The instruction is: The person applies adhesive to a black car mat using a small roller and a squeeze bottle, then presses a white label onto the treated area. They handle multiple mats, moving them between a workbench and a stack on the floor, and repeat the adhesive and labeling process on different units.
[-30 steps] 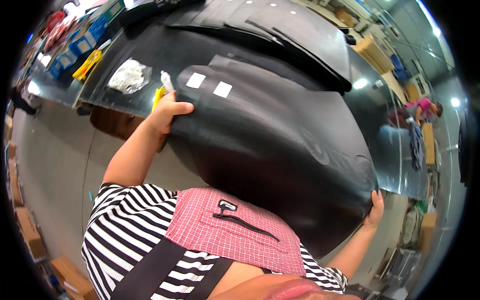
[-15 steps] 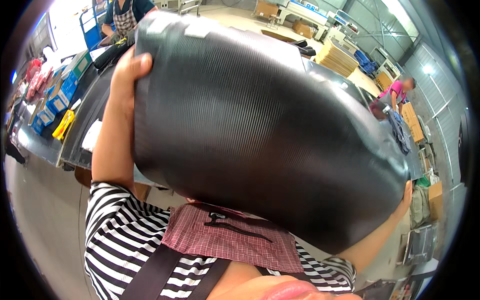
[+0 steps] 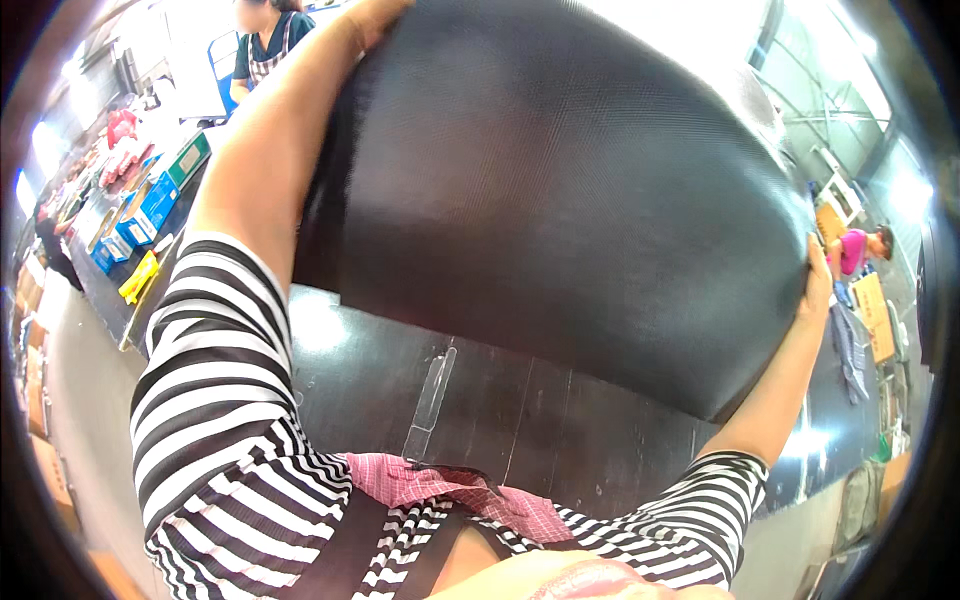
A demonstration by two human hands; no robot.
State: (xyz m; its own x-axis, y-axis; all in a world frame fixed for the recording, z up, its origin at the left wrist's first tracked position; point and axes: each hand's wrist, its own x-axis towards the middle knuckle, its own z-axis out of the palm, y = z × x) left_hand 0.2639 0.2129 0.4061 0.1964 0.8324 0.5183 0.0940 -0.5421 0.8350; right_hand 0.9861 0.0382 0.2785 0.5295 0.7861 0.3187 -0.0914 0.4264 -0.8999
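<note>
- Presently, you hold a large black sheet [image 3: 570,190] aloft at the centre of view, tilted; its upper edge runs out of view toward 12 o'clock.
- Your left hand [image 3: 380,18], near 11 o'clock, is cut by the picture's upper edge. Grip: closed on the sheet's side edge; finger spread cannot be told.
- Your right hand [image 3: 818,278], at 3 o'clock. Grip: fingers closed against the sheet's right edge; nothing else seen in it.
- Sheet's lower edge slopes down from about 9 o'clock toward 4 o'clock. Darker strip along its left side: fold or second layer, cannot tell which.
- Below it, from 7 to 5 o'clock, lies the dark worktop [image 3: 600,440]; a clear strip [image 3: 430,400] lies on it at 7 o'clock.
- Blue boxes [image 3: 150,205] sit between 9 and 10 o'clock; a yellow object [image 3: 140,277] is near them at 9.
- One co-worker [image 3: 270,45] is visible between 10 and 11 o'clock; another person [image 3: 853,250], in pink, at 3 o'clock, beyond your right hand.
</note>
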